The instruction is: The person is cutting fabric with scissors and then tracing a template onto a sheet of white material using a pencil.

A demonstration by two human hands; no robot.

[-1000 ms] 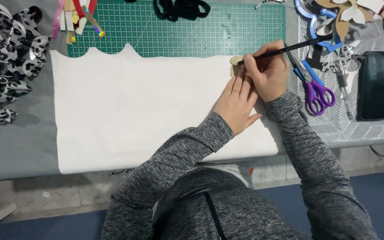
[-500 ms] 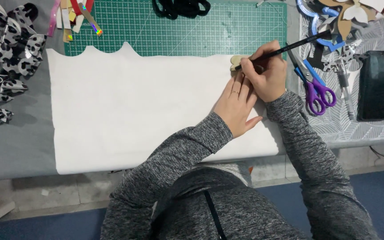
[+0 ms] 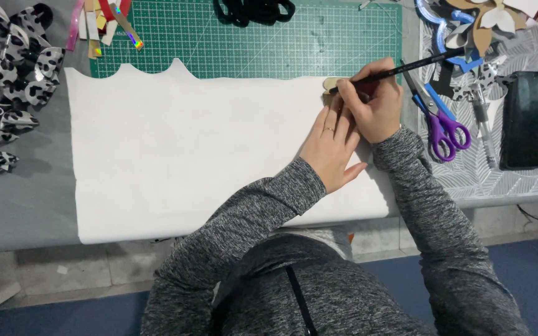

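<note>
Up near the top edge of the white sheet (image 3: 207,149), right of centre in the frame, you've got both hands bunched together. Your right hand (image 3: 375,109) is clenched around one black pencil (image 3: 400,70), tip down against a small tan cutout (image 3: 330,84) that sits on the sheet's upper edge. Your left hand (image 3: 331,146) lies flat, fingers spread open and pressing beside that cutout, gripping nothing (one ring shows on a finger). The sheet is a single big white piece, plain, with a wavy scalloped cut along its upper left edge, lying half over one green cutting mat (image 3: 250,37). One pair of purple scissors (image 3: 440,121) sits just right of your right hand, and one dark phone (image 3: 525,118) further right. Leopard-print bows (image 3: 7,81) pile up at the upper left, too overlapped to count.
</note>
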